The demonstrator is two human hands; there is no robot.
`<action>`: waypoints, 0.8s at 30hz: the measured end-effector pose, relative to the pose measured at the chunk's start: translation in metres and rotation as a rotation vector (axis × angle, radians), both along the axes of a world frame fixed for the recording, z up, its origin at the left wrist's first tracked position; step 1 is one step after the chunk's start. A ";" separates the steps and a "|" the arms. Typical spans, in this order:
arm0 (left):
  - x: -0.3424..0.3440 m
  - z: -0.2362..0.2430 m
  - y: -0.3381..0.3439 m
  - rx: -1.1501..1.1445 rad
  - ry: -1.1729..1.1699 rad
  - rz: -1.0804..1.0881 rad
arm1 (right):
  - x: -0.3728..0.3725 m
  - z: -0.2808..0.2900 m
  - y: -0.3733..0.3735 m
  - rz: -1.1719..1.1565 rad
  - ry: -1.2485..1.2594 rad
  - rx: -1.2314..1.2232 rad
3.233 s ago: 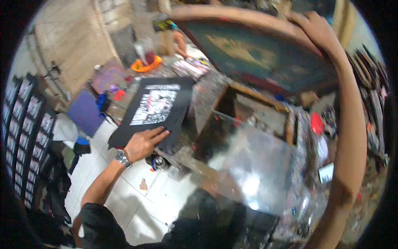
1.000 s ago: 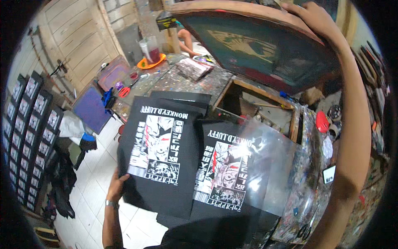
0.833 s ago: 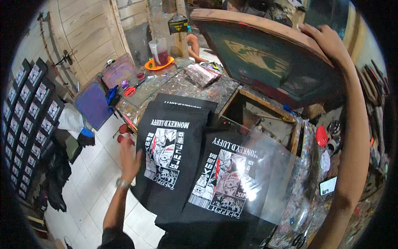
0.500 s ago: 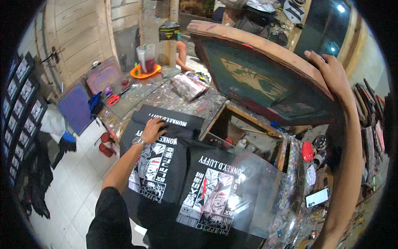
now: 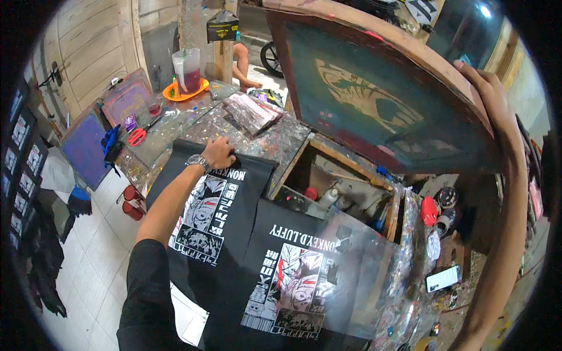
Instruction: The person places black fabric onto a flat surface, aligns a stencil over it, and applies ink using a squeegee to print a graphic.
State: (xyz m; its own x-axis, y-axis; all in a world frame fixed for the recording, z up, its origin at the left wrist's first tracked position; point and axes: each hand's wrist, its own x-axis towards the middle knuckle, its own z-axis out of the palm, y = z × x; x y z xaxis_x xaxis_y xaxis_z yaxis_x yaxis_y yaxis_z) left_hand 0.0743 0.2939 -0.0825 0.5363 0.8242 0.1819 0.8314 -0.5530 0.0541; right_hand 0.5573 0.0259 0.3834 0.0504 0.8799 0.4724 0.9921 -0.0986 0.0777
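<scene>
My right hand (image 5: 489,88) grips the upper right corner of a wood-edged silk screen frame (image 5: 374,88), which stands tilted up at the back. A pale stencil design shows on its dark green mesh. My left hand (image 5: 219,153) has its fingers curled at the far edge of a black printed fabric piece (image 5: 205,245) on the left of the work table. Its fingertips are partly hidden. Beside it, on the right, lies a second black printed piece (image 5: 293,234), its right part under a glossy transparent sheet (image 5: 363,257).
An open wooden compartment (image 5: 333,187) holds bottles and tools. Red scissors (image 5: 137,137), an orange tray (image 5: 193,92) with a jug (image 5: 187,70) and a folded stained cloth (image 5: 252,114) sit farther back. A phone (image 5: 443,279) lies at right. A person's leg (image 5: 241,61) shows beyond.
My left hand has moved away from me to the left fabric's far edge, and its fingers have drawn together. My right hand still holds the screen frame up. The whole view has shifted slightly.
</scene>
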 end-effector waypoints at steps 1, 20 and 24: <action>-0.006 0.009 -0.001 0.034 -0.029 -0.035 | -0.001 -0.001 0.001 0.024 -0.067 -0.008; -0.428 0.330 -0.388 1.188 -0.164 0.577 | -0.042 -0.030 -0.019 -0.033 0.039 0.274; -0.359 0.338 -0.351 1.247 -0.146 0.280 | -0.030 -0.025 -0.020 0.012 -0.269 0.114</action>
